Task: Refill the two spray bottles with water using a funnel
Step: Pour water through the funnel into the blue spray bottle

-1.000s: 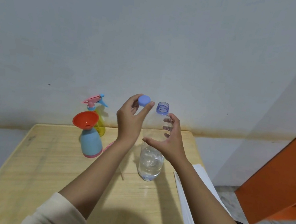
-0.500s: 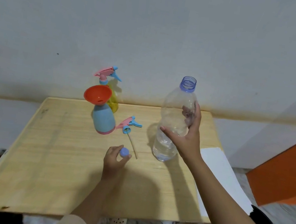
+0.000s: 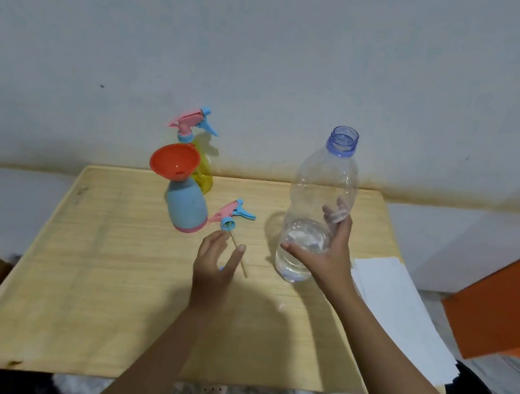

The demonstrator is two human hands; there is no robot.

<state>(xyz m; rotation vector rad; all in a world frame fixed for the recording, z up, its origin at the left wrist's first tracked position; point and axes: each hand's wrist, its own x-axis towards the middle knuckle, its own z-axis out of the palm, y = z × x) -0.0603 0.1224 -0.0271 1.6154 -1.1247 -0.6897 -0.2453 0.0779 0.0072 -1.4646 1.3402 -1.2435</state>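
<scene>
right hand (image 3: pixel 327 257) grips the uncapped clear plastic water bottle (image 3: pixel 322 179). left hand (image 3: pixel 212 270): fingers loosely spread. orange plastic funnel (image 3: pixel 174 161) seated in blue spray bottle (image 3: pixel 187 206).

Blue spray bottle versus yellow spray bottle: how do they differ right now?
The blue spray bottle carries an orange funnel in its open neck; the yellow spray bottle has a pink-and-blue trigger head fitted. The blue one looks opaque, the yellow one translucent. The blue stands nearer the person, the yellow behind it by the wall. Both stand upright on the wooden table.
</scene>
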